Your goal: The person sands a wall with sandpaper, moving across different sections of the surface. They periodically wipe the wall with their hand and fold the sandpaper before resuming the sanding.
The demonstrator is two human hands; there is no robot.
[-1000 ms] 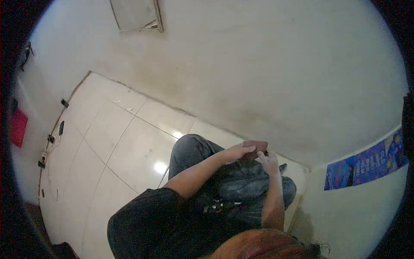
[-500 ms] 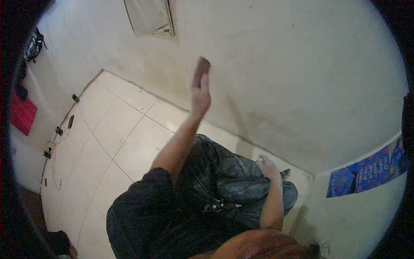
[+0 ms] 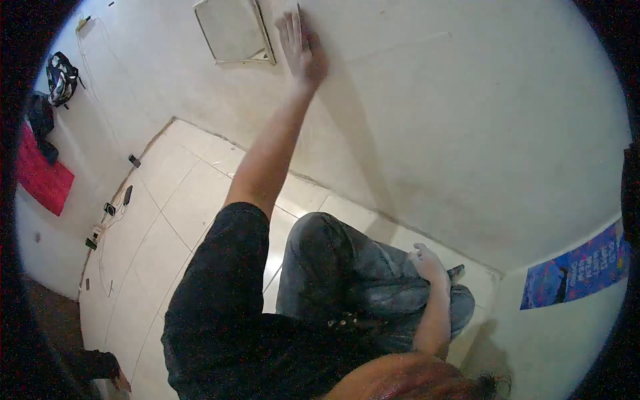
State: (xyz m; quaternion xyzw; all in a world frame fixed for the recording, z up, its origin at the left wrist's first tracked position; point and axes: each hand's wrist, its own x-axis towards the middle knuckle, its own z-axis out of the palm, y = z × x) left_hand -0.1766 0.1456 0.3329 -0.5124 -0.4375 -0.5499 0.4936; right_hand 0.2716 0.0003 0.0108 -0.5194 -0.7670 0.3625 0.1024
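My left hand [image 3: 303, 60] is raised at arm's length against the pale wall [image 3: 467, 120], just right of a framed panel [image 3: 237, 32]. Its fingers lie over a dark reddish-brown block [image 3: 308, 30], partly hidden by the hand and pressed to the wall. My right hand [image 3: 430, 265] rests on the dusty dark trousers [image 3: 373, 267] over my bent leg, its fingers loosely apart with nothing visible in them. A small dark object [image 3: 457, 272] shows beside the right wrist.
White floor tiles [image 3: 180, 193] meet the wall. Chargers and cables [image 3: 110, 210] lie along the left edge. A backpack [image 3: 63, 79] and red cloth [image 3: 47, 170] hang at left. A blue poster [image 3: 577, 270] is at right. Another person's hand [image 3: 121, 381] shows at lower left.
My left hand has moved up the wall with the block, nearer the framed panel. My right hand stays on the leg. Another person's hand now shows at lower left.
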